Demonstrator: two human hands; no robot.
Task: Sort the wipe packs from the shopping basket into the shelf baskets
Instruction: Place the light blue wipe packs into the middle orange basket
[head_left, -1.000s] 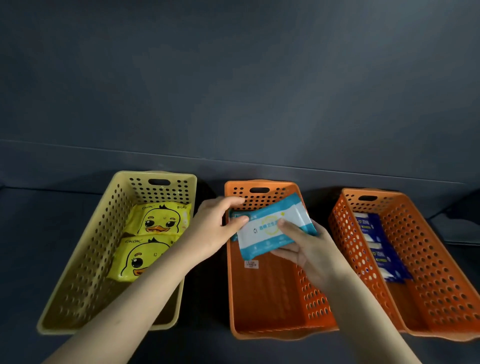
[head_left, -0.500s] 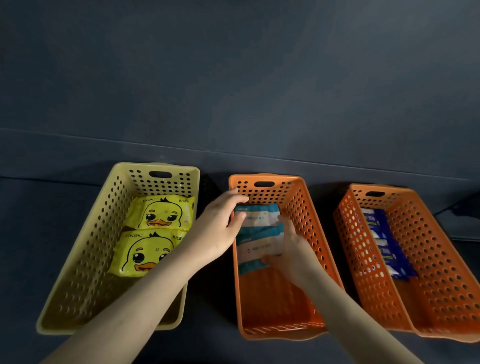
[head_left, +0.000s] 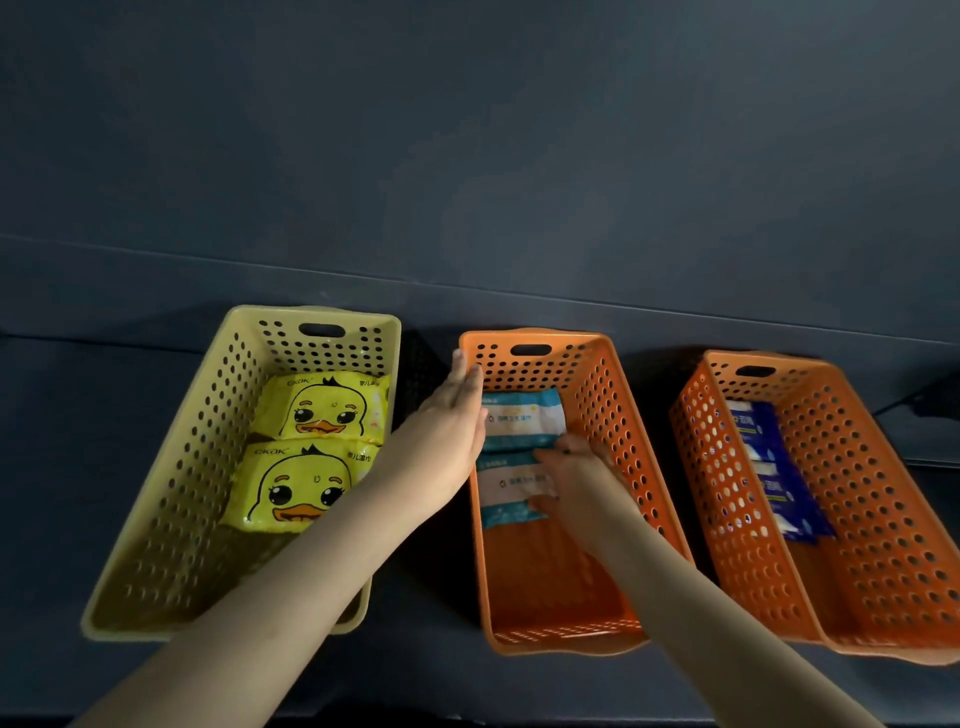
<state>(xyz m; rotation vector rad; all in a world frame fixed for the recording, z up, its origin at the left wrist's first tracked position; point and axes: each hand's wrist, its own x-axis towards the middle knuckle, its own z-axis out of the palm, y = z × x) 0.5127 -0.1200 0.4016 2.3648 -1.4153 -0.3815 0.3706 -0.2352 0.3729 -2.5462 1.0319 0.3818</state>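
Head view: teal wipe pack (head_left: 508, 488) now down inside middle orange basket (head_left: 613, 415).
Left hand (head_left: 452, 415): straight fingers against its rim.
Right hand (head_left: 576, 478): loosely pinching pack; release pending.

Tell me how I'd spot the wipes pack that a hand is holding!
Look at the middle basket of the three, an orange one. Two teal-and-white packs lie flat inside, one behind the other. It's the nearer pack, the one the right hand holds; the far pack sits by the back wall.
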